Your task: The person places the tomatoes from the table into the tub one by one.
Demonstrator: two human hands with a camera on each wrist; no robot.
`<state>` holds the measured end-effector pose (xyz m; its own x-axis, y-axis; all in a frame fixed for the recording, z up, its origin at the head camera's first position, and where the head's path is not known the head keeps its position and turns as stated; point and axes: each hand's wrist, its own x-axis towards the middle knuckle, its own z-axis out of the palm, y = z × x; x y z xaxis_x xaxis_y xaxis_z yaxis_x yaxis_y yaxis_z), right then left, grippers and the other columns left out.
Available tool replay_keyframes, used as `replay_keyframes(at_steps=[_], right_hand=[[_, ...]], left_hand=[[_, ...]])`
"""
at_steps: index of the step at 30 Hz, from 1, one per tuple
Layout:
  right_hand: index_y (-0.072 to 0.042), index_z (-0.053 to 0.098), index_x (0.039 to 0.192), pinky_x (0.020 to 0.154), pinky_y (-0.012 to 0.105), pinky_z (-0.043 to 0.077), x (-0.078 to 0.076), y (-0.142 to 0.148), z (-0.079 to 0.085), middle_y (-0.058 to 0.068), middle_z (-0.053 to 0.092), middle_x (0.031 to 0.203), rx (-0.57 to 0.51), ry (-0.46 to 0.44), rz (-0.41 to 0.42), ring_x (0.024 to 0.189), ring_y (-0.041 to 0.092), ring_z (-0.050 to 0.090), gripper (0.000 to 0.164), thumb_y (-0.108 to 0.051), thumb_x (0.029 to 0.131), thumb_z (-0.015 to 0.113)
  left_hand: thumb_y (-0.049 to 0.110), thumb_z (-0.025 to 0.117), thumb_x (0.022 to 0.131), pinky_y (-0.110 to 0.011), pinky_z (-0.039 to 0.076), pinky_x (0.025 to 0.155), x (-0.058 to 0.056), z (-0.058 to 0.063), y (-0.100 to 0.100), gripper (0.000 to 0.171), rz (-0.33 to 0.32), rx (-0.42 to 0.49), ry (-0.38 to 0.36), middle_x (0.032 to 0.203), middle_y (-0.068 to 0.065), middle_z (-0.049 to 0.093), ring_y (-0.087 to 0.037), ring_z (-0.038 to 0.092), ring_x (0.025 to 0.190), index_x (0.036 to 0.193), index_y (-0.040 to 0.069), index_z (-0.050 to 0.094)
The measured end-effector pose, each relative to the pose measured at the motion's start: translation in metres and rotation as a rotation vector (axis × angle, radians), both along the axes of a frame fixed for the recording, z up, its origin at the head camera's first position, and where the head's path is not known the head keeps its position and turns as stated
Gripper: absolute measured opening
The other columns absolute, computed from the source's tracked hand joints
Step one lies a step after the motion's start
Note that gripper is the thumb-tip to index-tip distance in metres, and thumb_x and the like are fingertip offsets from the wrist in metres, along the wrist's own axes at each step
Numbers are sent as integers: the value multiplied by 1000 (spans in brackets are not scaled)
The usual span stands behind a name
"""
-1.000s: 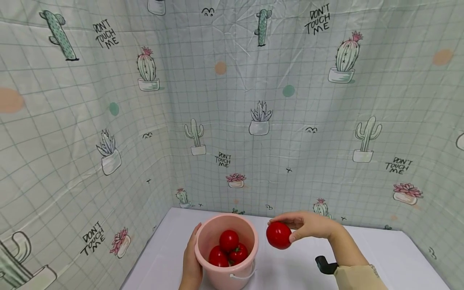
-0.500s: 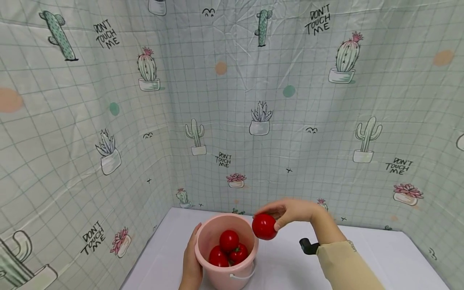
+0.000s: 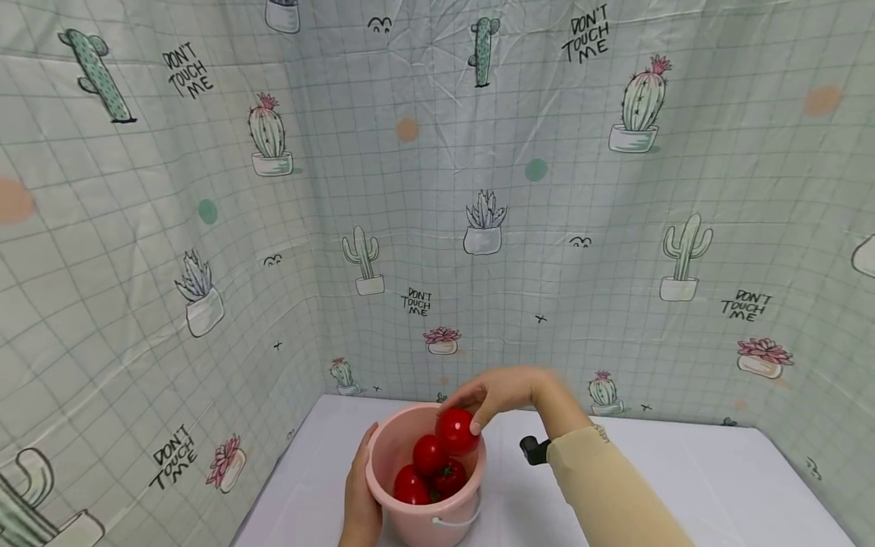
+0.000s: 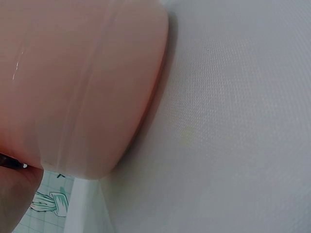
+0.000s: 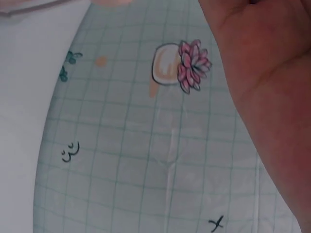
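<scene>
A pink bucket (image 3: pixel 417 524) stands on the white table with three red tomatoes (image 3: pixel 429 456) inside, one with its green stem end showing. Between thumb and fingers, my right hand (image 3: pixel 507 392) grips another red tomato (image 3: pixel 456 431), which overlaps the bucket's opening at its right inner side. My left hand (image 3: pixel 362 486) lies along the bucket's left side, fingers extended up toward the rim. In the left wrist view, the bucket's lower wall (image 4: pixel 97 87) fills the upper left, and part of the left hand (image 4: pixel 17 199) shows below it. The right wrist view shows bare palm (image 5: pixel 272 87) but no tomato.
A white table (image 3: pixel 656 486) extends right of the bucket. Cactus-print cloth (image 3: pixel 547 289) hangs behind and at both sides. The bucket's thin white handle (image 3: pixel 458 523) hangs down its front right. A black wrist mount (image 3: pixel 533 450) sits under my right wrist.
My right hand has carried the tomato leftward, from beside the bucket to over its opening. The left hand and bucket stay in place. The head view has shifted slightly.
</scene>
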<state>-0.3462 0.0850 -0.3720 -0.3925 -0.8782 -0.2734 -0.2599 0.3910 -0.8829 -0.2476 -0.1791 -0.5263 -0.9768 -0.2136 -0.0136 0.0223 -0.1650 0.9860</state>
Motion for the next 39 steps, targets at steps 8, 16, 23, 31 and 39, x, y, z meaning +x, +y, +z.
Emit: replay_keyframes(at_steps=[8, 16, 23, 31, 39], right_hand=[[-16, 54, 143, 110, 32, 45, 0, -22, -6, -5, 59, 139, 49, 50, 39, 131, 11, 52, 56, -16, 89, 71], [-23, 58, 139, 106, 30, 47, -2, -39, -11, -10, 61, 135, 112, 102, 53, 124, 8, 55, 53, -20, 88, 71], [-27, 62, 133, 98, 21, 50, -1, -54, -18, -13, 65, 124, 187, 181, 99, 113, 2, 59, 47, -21, 87, 72], [-27, 62, 132, 98, 20, 49, -2, -64, -22, -14, 64, 123, 242, 212, 113, 113, 2, 57, 46, -24, 88, 73], [-24, 65, 129, 95, 20, 51, 0, -69, -29, -9, 67, 122, 210, 204, 78, 111, 5, 62, 41, -22, 89, 71]], left_hand=[[65, 29, 100, -49, 30, 120, 0, -3, 0, 60, -1, -30, 28, 157, 5, 39, -22, 29, 149, 150, 33, 38], [68, 27, 98, -52, 28, 120, -2, 1, 1, 65, -13, -16, -29, 160, 4, 34, -26, 26, 150, 153, 33, 33], [67, 27, 99, -53, 26, 121, -1, 2, 1, 65, -24, 11, -48, 162, 3, 29, -26, 20, 152, 154, 32, 33], [66, 28, 99, -53, 27, 120, -2, 1, 1, 64, -24, 7, -36, 162, 3, 31, -27, 22, 151, 153, 33, 33], [65, 27, 100, -53, 25, 121, 0, 2, 3, 64, -32, 2, -13, 163, 2, 29, -27, 22, 152, 155, 30, 32]])
